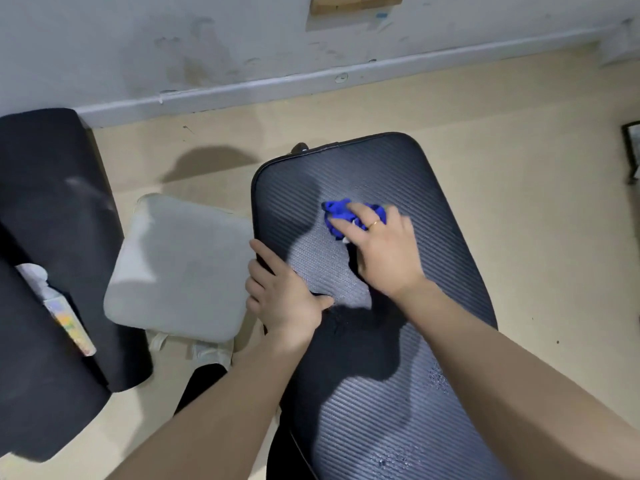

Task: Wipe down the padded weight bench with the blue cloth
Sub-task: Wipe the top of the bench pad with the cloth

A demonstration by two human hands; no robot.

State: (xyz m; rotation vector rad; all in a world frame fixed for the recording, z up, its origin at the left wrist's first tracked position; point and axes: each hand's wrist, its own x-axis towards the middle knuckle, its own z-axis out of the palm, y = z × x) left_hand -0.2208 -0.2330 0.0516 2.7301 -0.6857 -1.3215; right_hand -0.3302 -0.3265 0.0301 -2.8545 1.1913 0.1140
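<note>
Head cam, looking down: we're mid-wipe on the padded weight bench (398,393), dark ribbed vinyl, running from bottom centre up toward the far wall. Our right hand (384,247) is pressed down flat-ish w/ fingers curled over the blue cloth (341,214), which is bunched up under the fingertips on the upper half of the pad, a bit left of the pad's centreline. Ring visible on one finger. Our left hand (284,292) is clamped on the bench's left edge, thumb on top, fingers wrapped over the side, so it's gripping the pad to steady it, not holding anything loose.

Step in hand, as we read it: scrubbing the upper-middle zone. Pad looks patchy: small droplets or specks near the lower right edge and at the bottom, so prob. that near section isn't done yet. Can't tell if the far end by the rounded corner is wiped or not; glare + shadow cover it.

Next move calls for, imo: keep palm pressure on the cloth, sweep across to the right edge, then work down toward us over the speckled areas. Cloth is wadded, so contact patch is small; spreading it flatter would cover more per pass. Left hand will need to shift off the edge when that strip gets wiped.

Off-task stuff: grey cushion (180,268) on the floor just left of the bench, black rolled mat (59,237) further left w/ a bottle (57,306) lying on it.
</note>
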